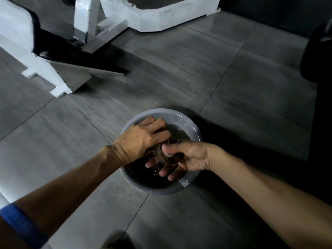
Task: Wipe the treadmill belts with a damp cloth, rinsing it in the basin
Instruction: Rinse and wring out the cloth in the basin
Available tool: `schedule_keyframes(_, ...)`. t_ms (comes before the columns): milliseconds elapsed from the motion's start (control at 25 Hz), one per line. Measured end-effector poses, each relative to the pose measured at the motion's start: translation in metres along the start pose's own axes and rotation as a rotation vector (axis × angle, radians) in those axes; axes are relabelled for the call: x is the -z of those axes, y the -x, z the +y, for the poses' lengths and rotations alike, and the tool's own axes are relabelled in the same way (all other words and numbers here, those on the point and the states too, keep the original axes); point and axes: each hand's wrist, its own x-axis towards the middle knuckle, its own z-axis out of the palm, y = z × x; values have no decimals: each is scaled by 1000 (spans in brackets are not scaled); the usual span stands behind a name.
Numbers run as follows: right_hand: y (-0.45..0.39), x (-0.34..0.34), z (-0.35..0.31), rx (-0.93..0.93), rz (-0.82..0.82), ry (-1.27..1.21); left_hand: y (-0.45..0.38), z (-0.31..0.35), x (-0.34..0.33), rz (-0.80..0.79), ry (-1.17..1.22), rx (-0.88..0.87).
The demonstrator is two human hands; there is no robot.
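The fingers (162,131) of the left hand (142,139) curl over the top of a dark, twisted cloth (168,155), while the right hand (186,157) grips the same cloth from below, thumb pressed along its upper side and fingers wrapped underneath, so both hands are clamped on it and seem to be wringing it. The cloth hangs just above murky, dark water in a grey round basin (194,130) that sits on the grey tiled floor (242,87). Droplets show under the hands. A blue sleeve (21,225) edges the left upper arm. Well apart, up and to the left, stands white gym equipment (53,69) with a dark slanted surface; whether that is a treadmill belt cannot be told. Judging by the dirty water, some wiping is likely done already; this is the rinsing step, and carrying the damp cloth to a belt remains
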Motion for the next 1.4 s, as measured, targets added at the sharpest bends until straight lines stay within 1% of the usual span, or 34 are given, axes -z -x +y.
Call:
schedule_keyframes(40,-2,-3,-3,-18,85,115,4,-2,-2,-39,-37,-19)
schedule_keyframes(80,-5,-6,-6,-32,204,255,6,-3,-4,-84,-53,-5)
schedule_keyframes(120,-10,-6,-7,-37,339,437,7,1,-7,-130,-40,51)
schedule_keyframes(160,-13,-6,-8,-45,466,647,6,6,-9,-176,-3,147)
schedule_keyframes(200,-17,-6,-9,-45,569,861,3,11,-11,-219,54,280)
schedule_keyframes(280,-20,-5,-10,12,718,1224,-4,18,-15,-282,134,533)
schedule_keyframes(360,-20,-6,-11,141,797,1476,-10,21,-17,-295,209,662)
schedule_keyframes(440,-16,-6,-14,238,804,1685,-15,20,-13,-343,328,752)
schedule_keyframes(480,-14,-6,-16,251,793,1771,-17,21,-11,-397,435,807)
schedule_keyframes(560,-12,-6,-15,277,785,1926,-19,22,-8,-493,747,917)
schedule_keyframes(600,-13,-5,-11,336,794,2016,-18,22,-6,-538,876,950)
schedule_keyframes(680,-14,-2,-1,528,885,2130,-16,19,-2,-627,1099,1008)
schedule_keyframes(720,-15,-2,3,581,924,2118,-16,16,0,-638,1213,1036)
schedule_keyframes(760,-14,0,5,581,905,1999,-15,14,3,-619,1279,1054)
schedule_keyframes(800,-12,-1,4,530,863,1775,-13,12,5,-593,1259,1039)
schedule_keyframes(840,-9,-4,3,414,807,1478,-11,9,5,-571,1151,983)
schedule_keyframes(880,-5,-8,2,307,747,1118,-9,8,4,-544,1009,902)
schedule_keyframes(920,-3,-10,3,250,661,707,-7,8,3,-493,874,804)
schedule_keyframes(960,-1,-12,3,255,565,322,-5,9,2,-408,761,701)
schedule_keyframes(1000,1,-13,2,279,503,44,-3,10,2,-304,691,598)
schedule_keyframes(1040,2,-10,3,307,448,-125,-1,10,2,-217,647,503)
schedule_keyframes(1080,4,-10,1,317,391,-209,1,8,4,-158,608,416)
schedule_keyframes(1160,6,-8,-1,283,291,-214,3,4,8,-118,490,250)
schedule_keyframes(1240,8,0,0,187,178,-206,-1,4,11,-84,305,97)
schedule_keyframes(1280,10,4,2,139,89,-207,-3,6,11,-40,203,30)
schedule_keyframes(1320,12,4,2,97,-6,-199,-6,7,13,16,93,-31)
schedule_keyframes(1360,14,2,2,73,-65,-156,-8,8,13,65,-10,-94)
schedule_keyframes(1400,14,-2,2,50,-60,-79,-9,8,16,95,-100,-161)
